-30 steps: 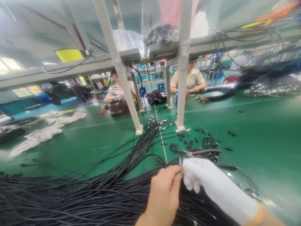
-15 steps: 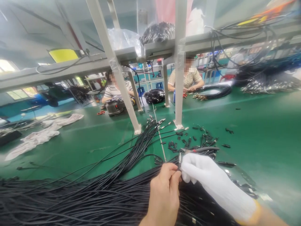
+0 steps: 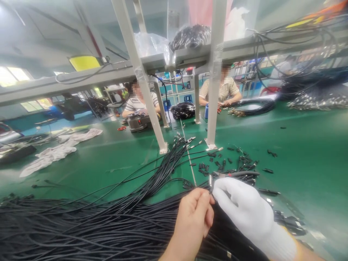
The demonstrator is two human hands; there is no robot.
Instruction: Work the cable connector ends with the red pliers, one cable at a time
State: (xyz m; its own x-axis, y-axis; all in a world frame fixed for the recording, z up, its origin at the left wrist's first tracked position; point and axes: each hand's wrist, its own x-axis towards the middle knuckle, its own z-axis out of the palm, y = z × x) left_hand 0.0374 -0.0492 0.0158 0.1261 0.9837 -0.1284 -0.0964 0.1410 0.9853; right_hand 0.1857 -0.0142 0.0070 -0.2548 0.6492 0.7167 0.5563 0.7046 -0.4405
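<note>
My bare left hand (image 3: 194, 221) is closed in a pinch on a thin black cable, just below its silver end (image 3: 210, 179). My right hand (image 3: 241, 208), in a white glove, is closed around that same cable end from the right, its fingers touching the left fingertips. Both hands hover over a big heap of black cables (image 3: 89, 224) that covers the near part of the green table (image 3: 304, 152). Small black sleeve pieces (image 3: 225, 163) lie scattered just beyond the hands.
Two white frame posts (image 3: 213, 94) stand on the table behind the hands. White cloths (image 3: 57, 152) lie at the left. Across the table two people sit among cable coils (image 3: 183, 110), one in a striped shirt (image 3: 221, 90). A grey machine (image 3: 137, 121) stands there too.
The hands stay joined on the cable end and have shifted slightly to the right. The camera view swayed left, then back.
</note>
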